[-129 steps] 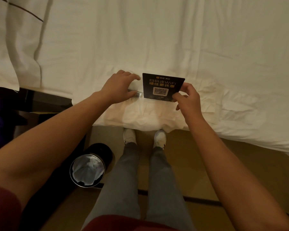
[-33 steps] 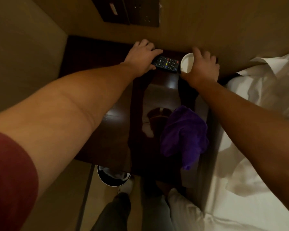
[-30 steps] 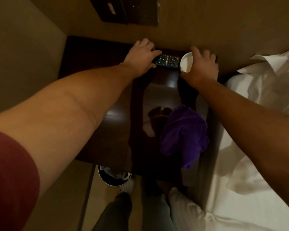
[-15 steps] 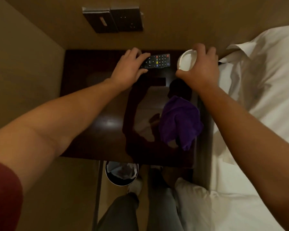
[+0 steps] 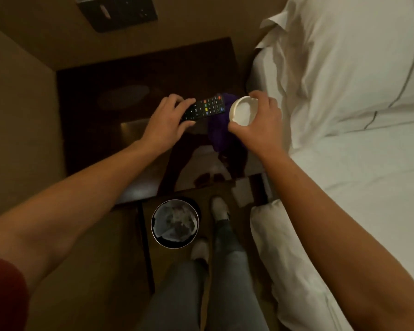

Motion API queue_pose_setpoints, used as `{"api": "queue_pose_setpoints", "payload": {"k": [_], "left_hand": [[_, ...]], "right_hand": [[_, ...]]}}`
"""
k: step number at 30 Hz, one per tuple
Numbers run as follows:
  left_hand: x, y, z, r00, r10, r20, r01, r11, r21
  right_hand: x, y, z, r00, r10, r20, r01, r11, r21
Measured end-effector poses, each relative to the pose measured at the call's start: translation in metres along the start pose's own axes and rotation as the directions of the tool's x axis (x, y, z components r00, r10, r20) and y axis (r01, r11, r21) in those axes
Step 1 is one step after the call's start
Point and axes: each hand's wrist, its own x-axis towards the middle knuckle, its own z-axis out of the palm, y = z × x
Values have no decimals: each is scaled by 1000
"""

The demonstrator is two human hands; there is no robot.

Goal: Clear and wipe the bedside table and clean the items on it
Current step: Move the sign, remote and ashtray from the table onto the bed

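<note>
From the head view, the left hand (image 5: 166, 124) grips a black remote control (image 5: 204, 109) by its near end, fingers curled over it and thumb underneath, so the keypad end points off toward three o'clock. The right hand (image 5: 258, 121) holds a round white dish (image 5: 242, 112), possibly an ashtray though the dim light leaves that unsure, with thumb and fingers curled round its rim and its hollow tilted toward the camera. Both things sit above the dark glossy worktop (image 5: 110, 130), the dish just beside the remote's far tip at its three o'clock. A purple cloth (image 5: 221, 134) lies bunched on the worktop under the dish and the right wrist, near the worktop's right edge. At twelve o'clock from the hands a dark switch panel (image 5: 120, 14) is on the wall. At six o'clock from the worktop a round bin (image 5: 175, 223) with a pale liner stands on the floor, just beside the person's light shoes (image 5: 219, 209). The bed (image 5: 356, 115) with white sheets fills the three o'clock side
</note>
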Motion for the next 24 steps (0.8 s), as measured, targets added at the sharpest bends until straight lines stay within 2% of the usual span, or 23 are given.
{"api": "queue_pose_setpoints", "payload": {"k": [6, 13, 24], "left_hand": [[-64, 36, 21, 989, 120, 86, -119, 993, -26], [-104, 96, 59, 931, 312, 192, -304, 950, -71], [-149, 205, 125, 778, 543, 317, -539, 835, -110]], "right_hand": [[-103, 29, -13, 986, 152, -63, -148, 987, 60], [-205, 78, -28, 942, 324, -92, -319, 946, 57], [-345, 168, -58, 802, 569, -185, -552, 823, 137]]}}
